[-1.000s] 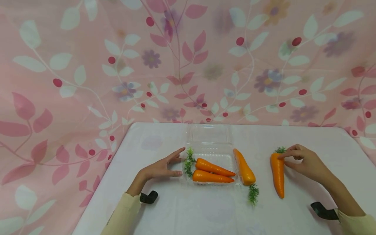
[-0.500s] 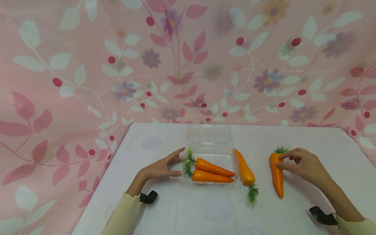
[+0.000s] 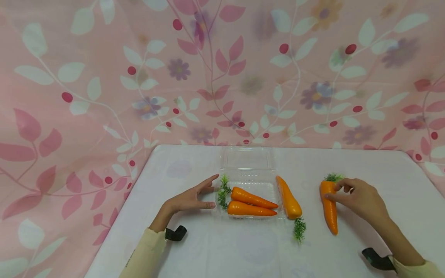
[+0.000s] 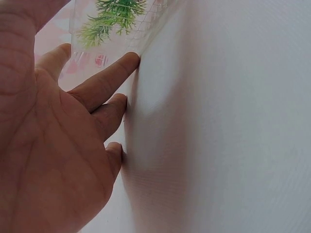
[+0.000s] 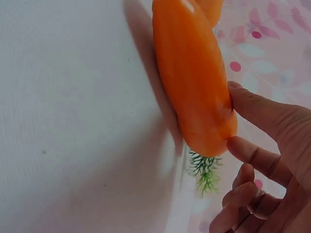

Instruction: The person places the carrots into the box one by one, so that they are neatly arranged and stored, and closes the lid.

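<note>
A clear plastic clamshell box [image 3: 247,181] lies with its lid folded back, two orange carrots [image 3: 253,209] side by side in it. Beside its left wall my left hand [image 3: 190,200] rests with fingers spread and thumb apart, holding nothing. The left wrist view has these fingers [image 4: 104,85] at the box edge, close to green leafy tops [image 4: 114,19]. Farther right, my right hand [image 3: 361,199] pinches another carrot [image 3: 328,208] near its thick, leafy end with thumb and index finger. In the right wrist view both fingertips meet the carrot [image 5: 194,77]; the other fingers curl below.
A yellowish-orange carrot [image 3: 289,199] leans along the right side of the box, its green top [image 3: 299,229] toward me. White cloth [image 3: 250,251] covers the table. Behind it hangs a pink floral curtain [image 3: 222,77].
My right hand has slid slightly toward me and left along the carrot, the thumb coming over its upper side. The carrot's tip has shifted slightly. The left hand has stayed still.
</note>
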Demonstrator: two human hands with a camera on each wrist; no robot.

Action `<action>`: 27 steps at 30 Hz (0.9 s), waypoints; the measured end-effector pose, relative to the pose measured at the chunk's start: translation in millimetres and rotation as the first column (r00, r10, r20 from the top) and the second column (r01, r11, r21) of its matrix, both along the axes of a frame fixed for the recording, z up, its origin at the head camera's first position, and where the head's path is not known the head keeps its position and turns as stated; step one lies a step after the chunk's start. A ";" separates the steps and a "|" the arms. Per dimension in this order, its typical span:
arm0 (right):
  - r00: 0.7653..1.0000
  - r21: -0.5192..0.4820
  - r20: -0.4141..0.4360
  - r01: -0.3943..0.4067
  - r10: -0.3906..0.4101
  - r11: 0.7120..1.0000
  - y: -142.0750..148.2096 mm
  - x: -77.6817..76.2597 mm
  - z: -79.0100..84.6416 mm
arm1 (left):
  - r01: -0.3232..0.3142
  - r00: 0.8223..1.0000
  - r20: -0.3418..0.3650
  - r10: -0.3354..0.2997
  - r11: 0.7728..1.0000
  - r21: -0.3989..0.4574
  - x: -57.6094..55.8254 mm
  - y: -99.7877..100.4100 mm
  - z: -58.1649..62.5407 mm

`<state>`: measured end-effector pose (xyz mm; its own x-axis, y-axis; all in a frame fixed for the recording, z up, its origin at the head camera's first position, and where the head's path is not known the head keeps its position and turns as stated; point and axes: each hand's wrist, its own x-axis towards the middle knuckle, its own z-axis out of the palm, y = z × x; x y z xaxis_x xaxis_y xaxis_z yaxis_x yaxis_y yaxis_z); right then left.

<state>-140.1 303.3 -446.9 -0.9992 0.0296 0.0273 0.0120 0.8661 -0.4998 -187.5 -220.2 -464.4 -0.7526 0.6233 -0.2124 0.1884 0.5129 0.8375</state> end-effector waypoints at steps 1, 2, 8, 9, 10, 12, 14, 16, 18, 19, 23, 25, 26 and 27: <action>1.000 0.006 0.011 0.005 -0.005 1.000 -0.5 0.6 -0.3 | -0.001 1.000 0.002 0.001 1.000 -0.001 0.1 0.0 0.3; 1.000 0.013 0.018 0.012 -0.013 1.000 -0.9 1.1 -0.8 | -0.001 1.000 0.003 0.001 1.000 0.000 0.2 0.0 0.4; 0.997 0.042 0.078 0.013 -0.016 0.999 -1.6 3.7 -1.2 | -0.003 1.000 -0.002 0.003 1.000 -0.004 0.2 0.2 0.3; 0.996 0.045 0.083 0.008 -0.012 0.999 -1.6 3.9 -1.4 | -0.003 1.000 -0.004 0.003 1.000 -0.007 0.1 0.3 0.2; 0.996 0.050 0.086 0.004 -0.008 0.999 -1.5 4.1 -1.6 | -0.002 1.000 -0.007 0.002 1.000 -0.008 -0.1 0.3 0.1; 0.996 0.053 0.094 -0.012 0.007 0.999 -1.5 4.3 -2.3 | -0.001 1.000 -0.009 0.001 1.000 -0.010 -0.3 0.3 -0.1; 0.994 0.050 0.106 -0.024 0.019 0.998 -1.7 4.2 -3.3 | 0.000 1.000 -0.009 0.000 1.000 -0.010 -0.3 0.3 0.0; 0.993 0.047 0.117 -0.037 0.031 0.998 -2.0 3.6 -4.1 | 0.001 1.000 -0.009 -0.001 1.000 -0.008 -0.2 0.3 0.1; 0.991 0.047 0.128 -0.043 0.037 0.998 -1.9 3.3 -4.6 | 0.001 1.000 -0.009 -0.001 1.000 -0.009 0.0 0.5 0.6; 0.991 0.045 0.131 -0.046 0.040 0.998 -1.7 3.2 -4.8 | 0.001 1.000 -0.010 -0.001 1.000 -0.008 0.1 0.6 0.7; 0.989 0.028 0.139 -0.057 0.053 0.998 -0.6 2.5 -5.8 | 0.000 1.000 -0.009 0.000 1.000 -0.012 0.2 0.9 0.8; 0.988 0.016 0.140 -0.064 0.061 0.998 -0.3 2.1 -6.6 | -0.001 1.000 -0.009 0.001 1.000 -0.013 0.2 0.9 0.6; 0.988 0.011 0.140 -0.066 0.064 0.998 -0.1 1.9 -6.9 | -0.002 1.000 -0.009 0.002 1.000 -0.012 0.1 0.9 0.5; 0.988 0.006 0.138 -0.069 0.067 0.998 0.1 1.8 -7.3 | -0.002 1.000 -0.010 0.002 1.000 -0.012 0.1 1.0 0.4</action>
<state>-138.3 303.4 -454.1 -0.9931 -0.0383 -0.1110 0.0209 0.8727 -0.4878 -187.4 -219.2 -464.0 -0.7559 0.6194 -0.2121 0.1959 0.5231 0.8295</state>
